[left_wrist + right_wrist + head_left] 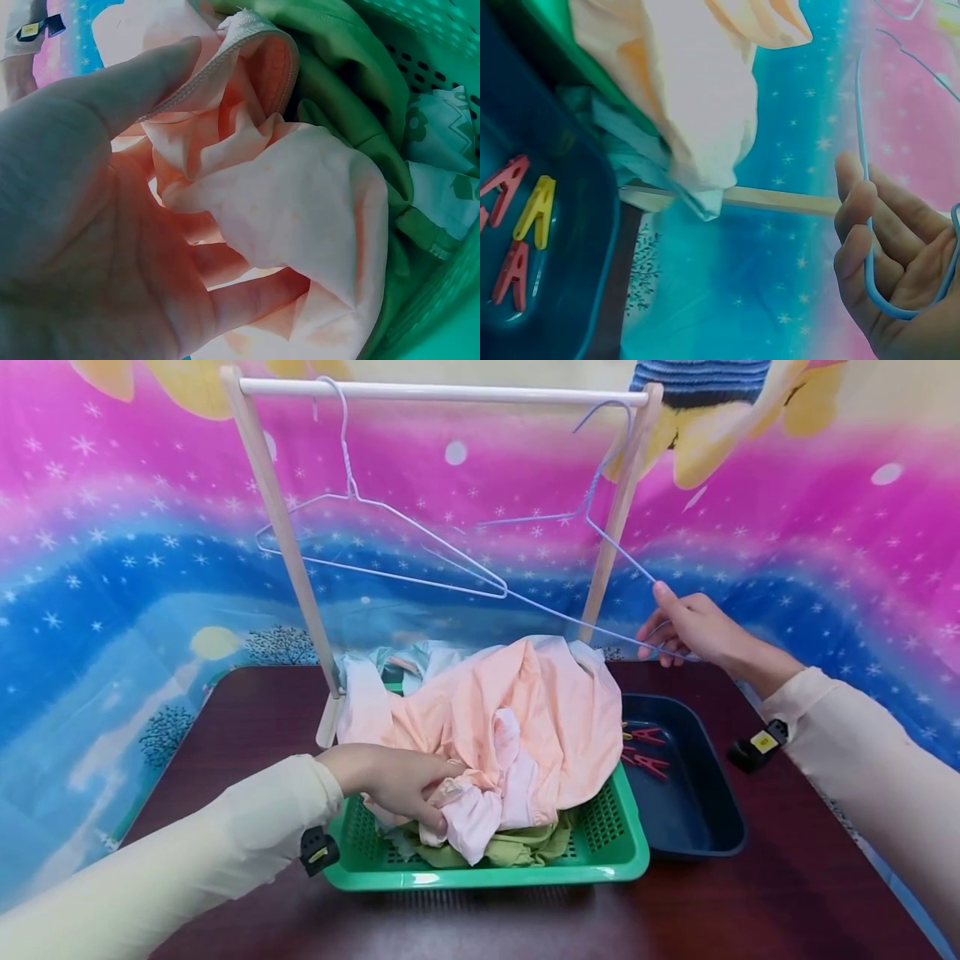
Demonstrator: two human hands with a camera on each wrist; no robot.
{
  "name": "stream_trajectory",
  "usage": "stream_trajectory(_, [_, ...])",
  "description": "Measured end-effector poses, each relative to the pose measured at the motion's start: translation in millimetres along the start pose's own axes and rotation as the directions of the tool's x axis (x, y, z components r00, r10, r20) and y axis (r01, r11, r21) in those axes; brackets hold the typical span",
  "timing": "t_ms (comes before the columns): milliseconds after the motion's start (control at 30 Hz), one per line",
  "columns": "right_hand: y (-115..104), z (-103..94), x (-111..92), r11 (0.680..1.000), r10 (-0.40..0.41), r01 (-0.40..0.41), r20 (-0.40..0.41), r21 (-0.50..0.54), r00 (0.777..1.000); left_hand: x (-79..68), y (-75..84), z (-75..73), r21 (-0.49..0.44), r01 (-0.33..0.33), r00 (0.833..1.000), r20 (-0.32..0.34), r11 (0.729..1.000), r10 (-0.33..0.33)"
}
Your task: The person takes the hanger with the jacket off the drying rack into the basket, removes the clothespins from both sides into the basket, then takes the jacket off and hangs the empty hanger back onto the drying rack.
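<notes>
A peach garment [517, 718] lies heaped over the green basket [480, 881]. My left hand [401, 781] grips pale pink folds at its front. In the left wrist view, the thumb lies along a seamed edge of the peach garment [315, 187], with the fingers under the cloth. My right hand [693, 631] holds the lower right corner of a lavender wire hanger [551, 607], its fingers curled round the wire [868, 277]. That hanger's hook is close to the rack's rod at the right; whether it rests on the rod, I cannot tell.
Another wire hanger [405, 578] hangs from the white rod [450, 392] of a wooden rack. Green clothing [525, 847] lies in the basket under the garment. To the right, a dark blue tray [690, 785] contains red clothespins [511, 274] and a yellow clothespin [536, 212].
</notes>
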State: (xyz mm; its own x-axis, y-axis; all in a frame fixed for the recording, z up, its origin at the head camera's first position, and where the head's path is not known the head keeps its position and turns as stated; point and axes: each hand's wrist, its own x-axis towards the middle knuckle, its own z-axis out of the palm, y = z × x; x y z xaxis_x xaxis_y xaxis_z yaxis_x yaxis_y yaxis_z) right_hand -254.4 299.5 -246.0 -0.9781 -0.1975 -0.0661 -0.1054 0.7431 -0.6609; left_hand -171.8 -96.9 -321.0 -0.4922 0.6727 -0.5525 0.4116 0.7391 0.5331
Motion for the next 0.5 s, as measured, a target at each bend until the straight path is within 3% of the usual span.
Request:
stream_trajectory(300, [-10, -5.8, 8, 1.0, -0.025, 0.025, -0.052, -0.007, 0.998, 2.0, 0.8, 2.3, 0.021, -0.012, 1.0, -0.024, 1.0, 0.012])
stream_trajectory(500, [-15, -5.1, 14, 1.0, -0.019, 0.02, -0.05, 0.018, 0.999, 2.6, 1.4, 3.6, 0.024, 0.023, 0.999, -0.032, 0.999, -0.022])
